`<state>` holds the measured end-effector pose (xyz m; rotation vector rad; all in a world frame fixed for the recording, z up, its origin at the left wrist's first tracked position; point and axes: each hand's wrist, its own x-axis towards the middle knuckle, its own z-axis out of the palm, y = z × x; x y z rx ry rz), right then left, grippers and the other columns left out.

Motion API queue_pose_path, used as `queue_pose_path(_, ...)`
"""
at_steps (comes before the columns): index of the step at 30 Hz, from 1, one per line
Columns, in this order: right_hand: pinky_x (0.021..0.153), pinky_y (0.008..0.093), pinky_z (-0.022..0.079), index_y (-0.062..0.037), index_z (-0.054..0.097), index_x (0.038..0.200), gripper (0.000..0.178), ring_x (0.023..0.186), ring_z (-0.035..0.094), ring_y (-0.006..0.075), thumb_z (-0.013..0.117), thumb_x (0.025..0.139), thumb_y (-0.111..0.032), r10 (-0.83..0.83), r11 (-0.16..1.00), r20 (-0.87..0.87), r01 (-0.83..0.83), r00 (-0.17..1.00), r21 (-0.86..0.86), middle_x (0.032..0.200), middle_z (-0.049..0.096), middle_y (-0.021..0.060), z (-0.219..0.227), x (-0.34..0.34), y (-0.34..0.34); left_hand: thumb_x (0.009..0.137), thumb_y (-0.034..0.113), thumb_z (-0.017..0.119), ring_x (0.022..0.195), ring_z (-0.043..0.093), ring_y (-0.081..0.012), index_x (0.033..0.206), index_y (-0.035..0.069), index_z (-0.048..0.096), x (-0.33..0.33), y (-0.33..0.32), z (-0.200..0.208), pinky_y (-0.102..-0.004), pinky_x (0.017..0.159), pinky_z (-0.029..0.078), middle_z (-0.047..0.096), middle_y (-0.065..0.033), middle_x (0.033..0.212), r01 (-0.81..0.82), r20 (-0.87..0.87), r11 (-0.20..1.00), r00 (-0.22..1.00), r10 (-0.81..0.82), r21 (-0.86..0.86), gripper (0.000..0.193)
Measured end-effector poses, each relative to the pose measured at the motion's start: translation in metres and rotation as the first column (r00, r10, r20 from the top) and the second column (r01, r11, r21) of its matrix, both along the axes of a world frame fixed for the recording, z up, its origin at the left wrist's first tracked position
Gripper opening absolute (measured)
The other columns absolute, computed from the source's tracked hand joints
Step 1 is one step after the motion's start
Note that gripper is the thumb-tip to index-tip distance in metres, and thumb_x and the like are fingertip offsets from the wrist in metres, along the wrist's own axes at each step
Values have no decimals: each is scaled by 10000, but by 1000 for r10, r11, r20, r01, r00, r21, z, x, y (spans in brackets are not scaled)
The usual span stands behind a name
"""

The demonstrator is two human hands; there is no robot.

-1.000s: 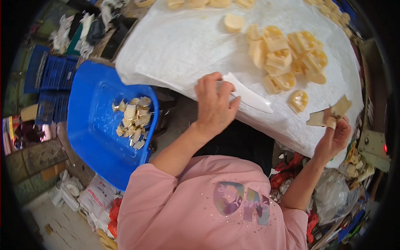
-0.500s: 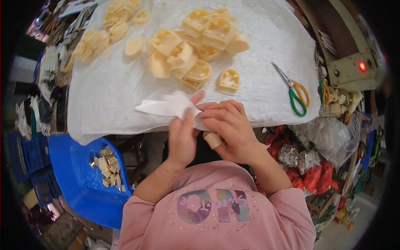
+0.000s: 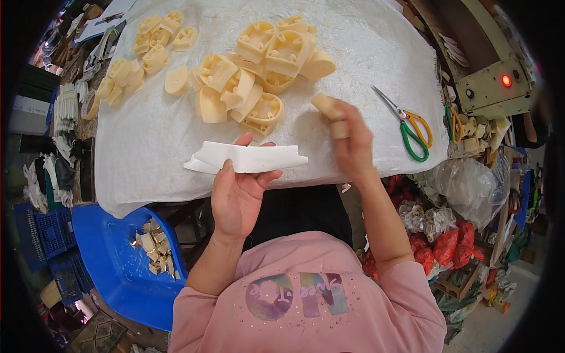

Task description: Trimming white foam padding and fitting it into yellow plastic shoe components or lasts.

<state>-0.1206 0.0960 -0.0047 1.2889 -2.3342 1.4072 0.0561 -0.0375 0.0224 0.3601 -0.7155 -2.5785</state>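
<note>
Across the fingers of my left hand (image 3: pixel 238 197) lies a small stack of thin white strips (image 3: pixel 250 157), pinched under the thumb just above the table's near edge. The strips overlap unevenly at their left end, and what they are made of I cannot tell. My right hand (image 3: pixel 355 144), slightly blurred, grips a small cream plastic part (image 3: pixel 327 106) tilted over the tabletop. A beige band wraps the right thumb. Left of that hand, a pile of cream plastic housings (image 3: pixel 259 76) rests on the white table cover (image 3: pixel 365 53), some showing hollow insides with posts.
Green-and-orange-handled scissors (image 3: pixel 414 126) lie at the table's right. More cream parts (image 3: pixel 156 38) sit at the far left. A blue tub (image 3: pixel 112 276) with broken scraps stands below left. Red bags (image 3: pixel 447 247) and clear plastic (image 3: pixel 471 188) crowd the lower right.
My hands have parted. The right moved up and right and took the single cream part off the table. The left keeps the white strips, now spread out level.
</note>
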Motion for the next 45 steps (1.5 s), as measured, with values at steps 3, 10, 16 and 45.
queue_pose_path(3, 798, 363, 438, -65, 556, 1145, 436, 960, 570, 304, 530, 729, 64, -76, 997, 15, 76, 997, -14, 1038, 599, 142, 14, -1, 12, 995, 254, 303, 1147, 517, -284, 1357, -2, 311, 2, -1, -3, -395, 932, 490, 486, -243, 1241, -18, 41, 998, 999, 20, -61, 444)
queue_pose_path(10, 864, 377, 371, -98, 569, 1144, 461, 893, 559, 305, 517, 720, 75, -40, 922, -256, 134, 966, 363, 1079, 563, 134, 33, 15, 19, 996, 245, 320, 1155, 502, -261, 1357, 6, 324, 3, 7, 1, -400, 934, 479, 460, -203, 1293, -4, 55, 997, 998, 8, -81, 433)
queue_pose_path(16, 771, 337, 467, -40, 558, 1141, 409, 888, 596, 273, 537, 756, 98, -10, 1000, 53, 9, 999, 10, 1047, 596, 134, 22, 17, 33, 992, 243, 351, 1175, 430, -191, 1339, 7, 371, 1, 12, -5, -351, 923, 390, 376, -80, 1404, -51, 93, 988, 994, 65, -146, 420)
queue_pose_path(45, 809, 408, 477, -60, 493, 1169, 445, 1019, 559, 359, 657, 758, -107, 574, 819, 202, -560, 793, -127, 1183, 518, 227, 47, 78, 19, 1005, 271, 277, 1286, 373, -344, 1361, -59, 268, -10, 26, 20, -441, 1091, 303, 365, -273, 1361, 68, -7, 994, 998, -69, -87, 486)
